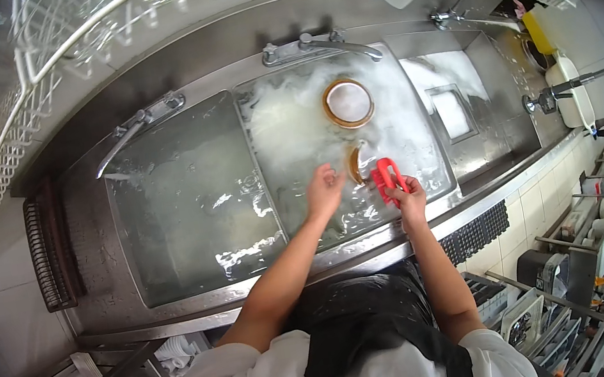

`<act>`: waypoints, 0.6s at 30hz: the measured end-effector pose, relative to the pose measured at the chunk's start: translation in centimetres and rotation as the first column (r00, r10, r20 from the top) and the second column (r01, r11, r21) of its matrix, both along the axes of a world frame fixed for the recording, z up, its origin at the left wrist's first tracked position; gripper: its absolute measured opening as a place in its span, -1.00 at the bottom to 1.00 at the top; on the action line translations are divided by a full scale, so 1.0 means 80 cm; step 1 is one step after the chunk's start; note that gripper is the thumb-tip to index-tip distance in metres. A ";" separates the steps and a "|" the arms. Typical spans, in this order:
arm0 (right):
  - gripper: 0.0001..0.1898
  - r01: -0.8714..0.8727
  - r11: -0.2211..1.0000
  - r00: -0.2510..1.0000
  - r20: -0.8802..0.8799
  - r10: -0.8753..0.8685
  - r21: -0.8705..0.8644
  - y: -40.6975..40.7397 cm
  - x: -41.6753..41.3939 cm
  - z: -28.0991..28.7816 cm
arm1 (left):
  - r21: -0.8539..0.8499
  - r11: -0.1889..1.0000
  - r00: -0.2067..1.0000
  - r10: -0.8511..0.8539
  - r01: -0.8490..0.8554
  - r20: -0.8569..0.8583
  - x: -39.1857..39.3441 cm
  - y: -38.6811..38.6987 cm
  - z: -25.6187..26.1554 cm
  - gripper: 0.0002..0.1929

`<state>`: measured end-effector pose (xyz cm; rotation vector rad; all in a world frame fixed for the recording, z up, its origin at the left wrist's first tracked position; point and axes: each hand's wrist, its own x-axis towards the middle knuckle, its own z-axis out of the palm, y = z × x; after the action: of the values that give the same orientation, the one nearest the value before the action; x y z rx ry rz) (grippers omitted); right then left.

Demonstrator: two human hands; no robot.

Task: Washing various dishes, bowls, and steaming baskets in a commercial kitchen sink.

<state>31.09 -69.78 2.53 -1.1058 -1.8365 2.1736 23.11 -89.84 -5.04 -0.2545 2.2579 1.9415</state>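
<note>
In the middle basin of a steel sink (260, 177), cloudy water with white suds surrounds a round brown-rimmed dish (330, 116). Nearer to me, a brown curved piece (356, 167) shows partly above the water; the rest of it is hidden. My right hand (411, 198) grips a red scrub brush (388, 172) by its looped handle, bristles turned left, just to the right of that piece. On the other side of the piece, my left hand (326, 190) hovers over the water. Its fingers are loosely bent and I see nothing held in them.
The left basin (194, 217) holds murky water. Two faucets (339, 46) (133, 132) rise along the back. At right stands a basin (498, 116) with suds and a spray nozzle (546, 101). A white wire rack (77, 43) with glasses hangs overhead.
</note>
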 end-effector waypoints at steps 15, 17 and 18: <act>-0.35 -0.673 0.709 0.691 0.520 0.502 0.210 0.044 -0.112 -0.086 | 0.221 0.689 0.719 0.618 -0.690 0.319 0.042 0.085 0.012 -0.32; -0.33 -0.768 0.499 0.634 0.581 0.510 0.401 -0.015 -0.150 -0.079 | 0.316 0.695 0.763 0.560 -0.645 0.323 0.059 0.068 0.004 -0.36; -0.36 -0.644 0.502 0.764 0.455 0.457 0.577 -0.069 -0.144 -0.063 | 0.126 0.784 0.778 0.555 -0.608 0.296 0.058 0.043 -0.019 -0.40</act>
<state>19.56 -75.30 -2.49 -0.6415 -3.1090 1.1990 27.71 -86.44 -6.53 -1.2289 1.9197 2.2437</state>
